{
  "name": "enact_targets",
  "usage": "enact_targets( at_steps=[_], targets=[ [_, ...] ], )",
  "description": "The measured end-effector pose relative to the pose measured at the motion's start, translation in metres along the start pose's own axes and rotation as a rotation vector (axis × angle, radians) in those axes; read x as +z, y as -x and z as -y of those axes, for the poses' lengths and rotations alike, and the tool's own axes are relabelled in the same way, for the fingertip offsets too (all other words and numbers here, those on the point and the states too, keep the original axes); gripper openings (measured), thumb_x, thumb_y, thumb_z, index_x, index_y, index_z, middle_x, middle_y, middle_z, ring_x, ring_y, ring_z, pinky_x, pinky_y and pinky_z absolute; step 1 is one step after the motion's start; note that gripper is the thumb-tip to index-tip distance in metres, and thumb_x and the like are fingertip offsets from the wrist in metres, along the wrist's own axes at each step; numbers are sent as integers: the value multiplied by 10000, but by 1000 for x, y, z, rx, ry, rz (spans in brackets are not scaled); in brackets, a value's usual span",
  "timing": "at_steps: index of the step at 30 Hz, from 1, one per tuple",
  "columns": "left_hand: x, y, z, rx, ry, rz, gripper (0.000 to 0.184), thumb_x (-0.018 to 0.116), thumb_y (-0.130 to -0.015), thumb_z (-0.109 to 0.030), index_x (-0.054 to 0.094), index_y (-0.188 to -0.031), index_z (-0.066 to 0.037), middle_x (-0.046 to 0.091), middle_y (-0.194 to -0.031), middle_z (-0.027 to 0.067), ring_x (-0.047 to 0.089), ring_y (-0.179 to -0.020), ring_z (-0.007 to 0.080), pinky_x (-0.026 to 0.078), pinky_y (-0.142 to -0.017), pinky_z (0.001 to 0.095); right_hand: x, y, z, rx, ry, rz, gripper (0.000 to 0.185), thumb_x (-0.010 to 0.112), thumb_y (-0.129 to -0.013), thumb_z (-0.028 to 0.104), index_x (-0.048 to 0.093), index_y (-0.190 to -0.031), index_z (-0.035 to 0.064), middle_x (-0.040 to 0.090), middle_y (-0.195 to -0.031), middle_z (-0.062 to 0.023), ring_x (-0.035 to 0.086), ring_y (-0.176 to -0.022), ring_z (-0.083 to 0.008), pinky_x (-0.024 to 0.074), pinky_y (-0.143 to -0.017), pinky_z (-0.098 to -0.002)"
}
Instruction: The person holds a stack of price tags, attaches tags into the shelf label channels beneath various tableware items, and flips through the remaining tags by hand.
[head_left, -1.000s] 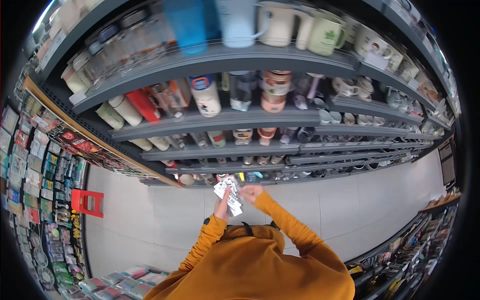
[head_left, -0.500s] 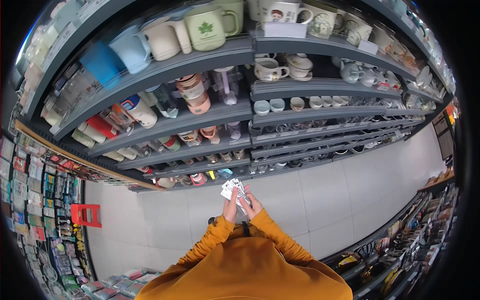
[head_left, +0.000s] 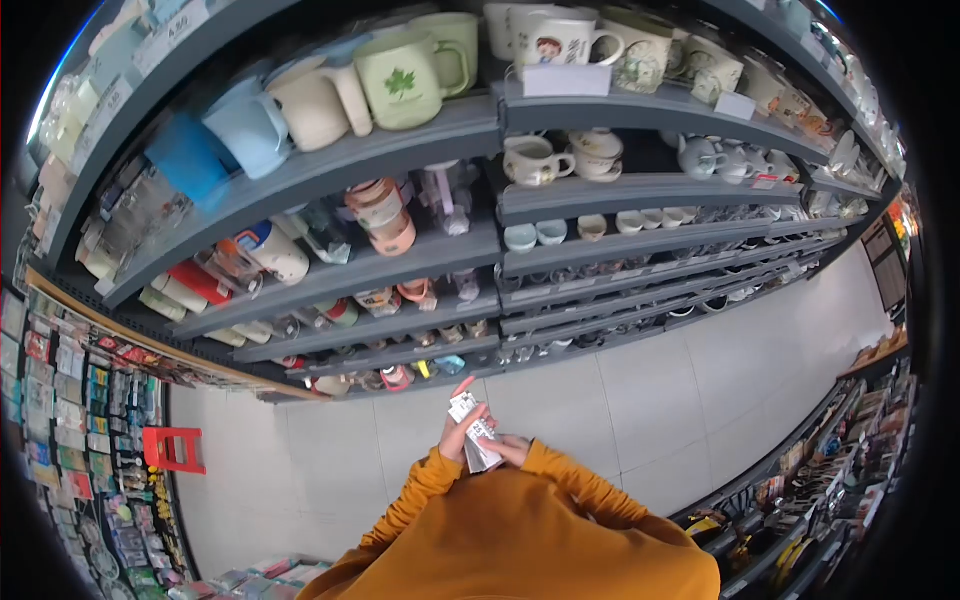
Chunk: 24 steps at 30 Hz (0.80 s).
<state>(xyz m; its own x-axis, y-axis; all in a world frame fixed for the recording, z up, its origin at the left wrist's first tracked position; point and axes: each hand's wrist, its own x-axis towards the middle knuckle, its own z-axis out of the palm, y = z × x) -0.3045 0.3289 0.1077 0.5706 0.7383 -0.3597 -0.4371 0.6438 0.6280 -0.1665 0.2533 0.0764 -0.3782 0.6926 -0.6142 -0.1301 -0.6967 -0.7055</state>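
A stack of white printed price tags (head_left: 479, 430) lies between my two hands, low in the middle of the view. My left hand (head_left: 457, 432) is closed on the stack from its left side, with one finger stretched out above it. From the right, my right hand (head_left: 507, 449) holds the lower part of the same stack, fingers against the tags. The tags are gathered into a narrow pile, and the small print cannot be read clearly. Orange sleeves cover both my arms.
Ahead, a curved grey shelf unit (head_left: 590, 190) bears mugs, cups and bottles, among them a green mug (head_left: 400, 82). A red stool (head_left: 174, 450) stands on the floor at the left, near hanging packaged goods (head_left: 75, 420). More racks stand at the lower right.
The view has turned to the right along the shelves. My right hand has come in against the tags, and the fanned tags are now drawn together and held closer to my body.
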Motion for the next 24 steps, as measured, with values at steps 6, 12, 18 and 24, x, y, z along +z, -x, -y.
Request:
enact_targets(
  at_steps=[6,12,18,24],
  targets=[
    [-21,4,-9,-58,-53,-8,471,576,-917,-120,357,-1333,-152,534,-961,62,554,-703,152,495,-635,310,-87,-35,81,-267,312,49,403,588,-907,393,596,-1121,51,614,-1029,-37,623,-861,-147,510,-756,-301],
    [-55,7,-9,18,-255,123,607,630,-861,-32,313,-1372,-114,532,-1063,72,584,-731,144,528,-669,287,-121,-173,132,-717,1236,-923,270,666,-809,218,588,-1050,124,583,-1044,-87,620,-880,-341,500,-716,-440],
    [-74,27,-17,-187,-260,256,761,600,-894,-71,127,-1483,-160,543,-1033,74,606,-761,147,522,-701,300,-160,-228,139,-319,1480,-879,139,607,-838,261,662,-921,164,621,-1006,-49,635,-905,-295,499,-762,-442],
    [-67,28,-16,-221,-146,292,729,582,-920,-124,134,-1487,-217,526,-977,63,579,-745,156,516,-684,314,-171,-226,145,-502,1639,-791,109,597,-849,252,646,-846,155,605,-952,-54,636,-845,-293,501,-712,-445]
  ],
)
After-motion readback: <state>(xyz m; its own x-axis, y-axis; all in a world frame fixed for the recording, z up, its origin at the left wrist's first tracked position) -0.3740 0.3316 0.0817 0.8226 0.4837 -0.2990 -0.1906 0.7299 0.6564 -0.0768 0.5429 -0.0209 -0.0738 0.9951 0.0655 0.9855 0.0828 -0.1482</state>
